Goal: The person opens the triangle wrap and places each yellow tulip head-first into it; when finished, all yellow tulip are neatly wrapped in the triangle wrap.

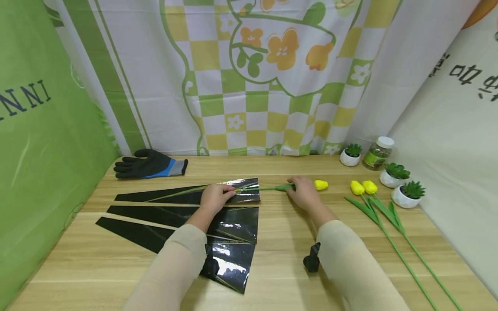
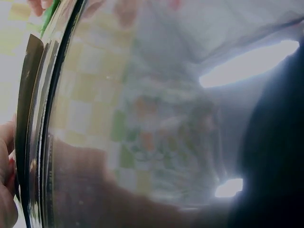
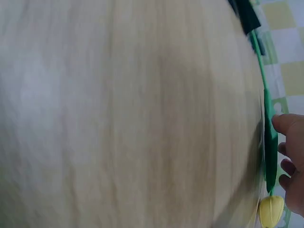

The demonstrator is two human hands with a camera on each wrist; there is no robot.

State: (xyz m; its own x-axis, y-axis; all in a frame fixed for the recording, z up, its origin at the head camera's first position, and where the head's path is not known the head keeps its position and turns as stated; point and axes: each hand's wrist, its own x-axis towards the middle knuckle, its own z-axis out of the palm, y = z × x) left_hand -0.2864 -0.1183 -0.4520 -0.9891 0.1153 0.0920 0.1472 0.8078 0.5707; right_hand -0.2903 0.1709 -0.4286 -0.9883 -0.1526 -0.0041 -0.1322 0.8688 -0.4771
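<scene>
A yellow artificial tulip (image 1: 320, 185) lies sideways, its green stem running left over the wide end of the topmost black flower sleeve (image 1: 183, 194). My right hand (image 1: 303, 193) holds the tulip at its leaves, just left of the bloom; in the right wrist view its fingertips (image 3: 280, 122) meet the green leaf (image 3: 270, 142). My left hand (image 1: 215, 199) pinches the glossy sleeve near its wide end, where the stem overlaps it. In the left wrist view, fingers (image 2: 6, 190) stand at the sleeve's edge, and shiny black film (image 2: 142, 142) fills most of the picture.
Two more black sleeves (image 1: 237, 222) lie below the first, partly under my left forearm. Two yellow tulips (image 1: 363, 187) rest at the right. Behind them stand small potted succulents (image 1: 396, 175) and a lidded jar (image 1: 378, 153). A black and blue work glove (image 1: 151, 165) lies back left.
</scene>
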